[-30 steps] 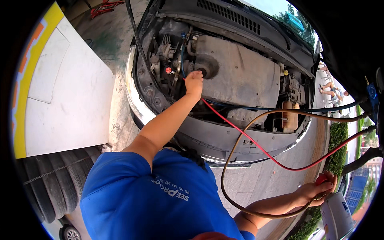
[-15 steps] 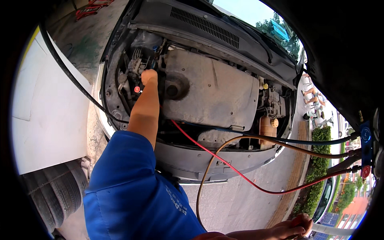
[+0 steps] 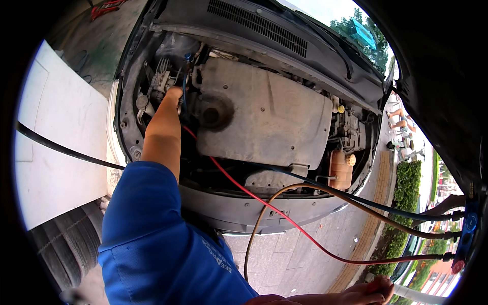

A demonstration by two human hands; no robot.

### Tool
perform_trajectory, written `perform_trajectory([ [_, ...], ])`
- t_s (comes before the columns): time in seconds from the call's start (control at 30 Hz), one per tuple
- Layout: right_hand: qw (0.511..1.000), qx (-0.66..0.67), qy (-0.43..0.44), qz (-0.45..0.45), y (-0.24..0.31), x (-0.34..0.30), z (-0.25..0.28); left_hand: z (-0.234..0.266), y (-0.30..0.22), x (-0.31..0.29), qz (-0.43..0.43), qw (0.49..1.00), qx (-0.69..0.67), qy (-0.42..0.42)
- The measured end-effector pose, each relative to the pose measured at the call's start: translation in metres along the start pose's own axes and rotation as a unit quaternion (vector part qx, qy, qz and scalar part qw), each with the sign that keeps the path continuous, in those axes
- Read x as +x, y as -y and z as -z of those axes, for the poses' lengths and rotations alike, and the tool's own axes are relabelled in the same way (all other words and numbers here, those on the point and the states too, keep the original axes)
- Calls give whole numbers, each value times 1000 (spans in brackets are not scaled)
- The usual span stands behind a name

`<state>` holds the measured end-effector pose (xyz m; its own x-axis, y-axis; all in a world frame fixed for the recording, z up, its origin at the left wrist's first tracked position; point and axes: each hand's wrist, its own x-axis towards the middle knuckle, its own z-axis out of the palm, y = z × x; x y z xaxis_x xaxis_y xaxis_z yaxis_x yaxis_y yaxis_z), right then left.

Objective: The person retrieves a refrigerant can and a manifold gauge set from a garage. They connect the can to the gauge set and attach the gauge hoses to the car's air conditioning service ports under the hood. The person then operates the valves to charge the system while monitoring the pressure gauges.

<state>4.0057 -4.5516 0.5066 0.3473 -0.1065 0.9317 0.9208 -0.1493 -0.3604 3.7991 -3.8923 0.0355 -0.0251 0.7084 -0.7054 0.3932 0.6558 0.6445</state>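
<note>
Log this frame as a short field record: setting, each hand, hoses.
setting: open engine bay of a car, hood up
left hand: reaching among the fittings at the bay's rear left corner; grip hidden
right hand: low at the frame edge, fingers extended, resting on a white object
hoses: red hose, blue hose and yellow hose run to a gauge set at right

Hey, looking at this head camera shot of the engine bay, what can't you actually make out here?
- Left hand: fingertips hidden among the engine parts, so its grip on the red hose end is unclear.
- Right hand: cut by the lower edge; what it holds cannot be told.
- Gauge set: cropped by the dark fisheye rim on the right.
- Yellow hose: its lower end passes behind the blue sleeve.
</note>
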Motion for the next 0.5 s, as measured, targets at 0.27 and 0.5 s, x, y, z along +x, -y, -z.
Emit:
perform_trajectory([
  [0.27, 1000, 19, -10, 0, -5, 2, -10, 8, -11, 7, 28, 993, 105, 43],
  [0.5, 1000, 16, -22, 5, -4, -2, -12, -15, 2, -33, -276, 910, 293, -95],
])
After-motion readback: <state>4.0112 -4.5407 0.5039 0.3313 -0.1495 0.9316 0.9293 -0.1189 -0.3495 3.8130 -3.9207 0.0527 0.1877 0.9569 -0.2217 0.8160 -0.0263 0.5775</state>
